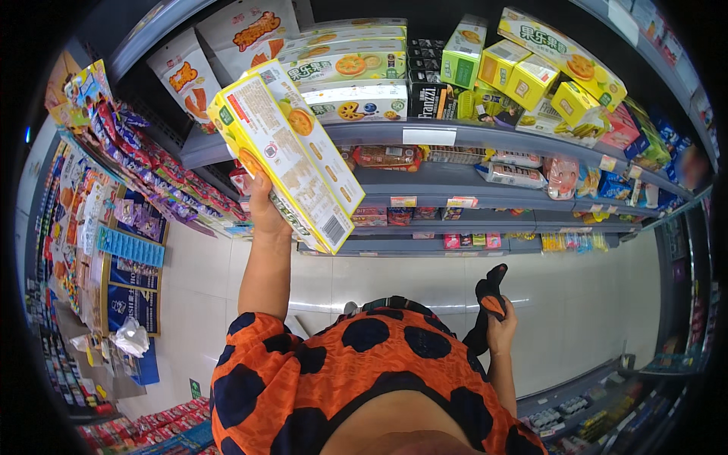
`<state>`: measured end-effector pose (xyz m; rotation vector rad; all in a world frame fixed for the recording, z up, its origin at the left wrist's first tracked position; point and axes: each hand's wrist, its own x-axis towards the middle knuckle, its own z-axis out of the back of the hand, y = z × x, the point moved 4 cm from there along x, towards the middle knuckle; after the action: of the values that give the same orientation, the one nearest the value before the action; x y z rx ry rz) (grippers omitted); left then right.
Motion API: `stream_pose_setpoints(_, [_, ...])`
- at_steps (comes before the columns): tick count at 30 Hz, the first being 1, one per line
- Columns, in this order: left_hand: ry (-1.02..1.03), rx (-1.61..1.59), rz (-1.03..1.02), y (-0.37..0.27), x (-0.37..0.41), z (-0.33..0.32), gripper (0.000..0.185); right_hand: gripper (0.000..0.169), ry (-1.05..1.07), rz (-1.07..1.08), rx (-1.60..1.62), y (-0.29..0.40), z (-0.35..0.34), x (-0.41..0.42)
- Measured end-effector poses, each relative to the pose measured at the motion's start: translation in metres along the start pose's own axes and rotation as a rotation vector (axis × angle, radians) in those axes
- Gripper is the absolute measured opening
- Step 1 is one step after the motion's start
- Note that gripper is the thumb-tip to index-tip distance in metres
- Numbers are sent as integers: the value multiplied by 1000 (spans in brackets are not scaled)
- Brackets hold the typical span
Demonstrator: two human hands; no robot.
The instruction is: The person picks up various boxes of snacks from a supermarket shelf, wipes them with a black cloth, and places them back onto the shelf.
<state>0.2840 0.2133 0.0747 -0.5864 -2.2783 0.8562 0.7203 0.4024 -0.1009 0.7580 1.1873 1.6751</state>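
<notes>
My left hand (266, 206) grips the lower left edge of a yellow and white biscuit box (293, 165). The carton is tilted in front of the shelf, its printed back and one side showing fruit-topped biscuits and a barcode. My thumb lies on the near face, while most of the fingers are hidden behind the carton. Down by my right hip, my right hand (503, 329) is closed around a black item with an orange patch (491, 301). It looks soft, but its exact kind is unclear.
Ahead is a grey store shelf (352, 134) with stacked biscuit boxes (355, 68), black Franzzi boxes (425, 94) and yellow cartons (532, 79). Bagged snacks (512, 175) fill lower tiers. Hanging candy packets (153, 153) border the left side. Pale floor tiles (574, 307) lie below.
</notes>
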Motion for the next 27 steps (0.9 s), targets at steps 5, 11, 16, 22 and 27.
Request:
stream_pose_setpoints(5, [-104,107,-34,-20,-9,10,65,38,35,29,-54,-33,7,14])
stream_pose_setpoints(11, [-134,139,-33,-23,-26,9,79,41,87,105,-241,-31,3,31])
stream_pose_setpoints(16, [-183,220,-15,-2,-48,27,80,43,154,179,-321,-8,-6,43])
stream_pose_setpoints(22, [-99,132,90,25,-53,1,86,50,177,188,-359,-3,-12,38])
stream_pose_setpoints(27, [-74,-29,112,54,-56,34,75,42,97,189,-386,-6,-10,12])
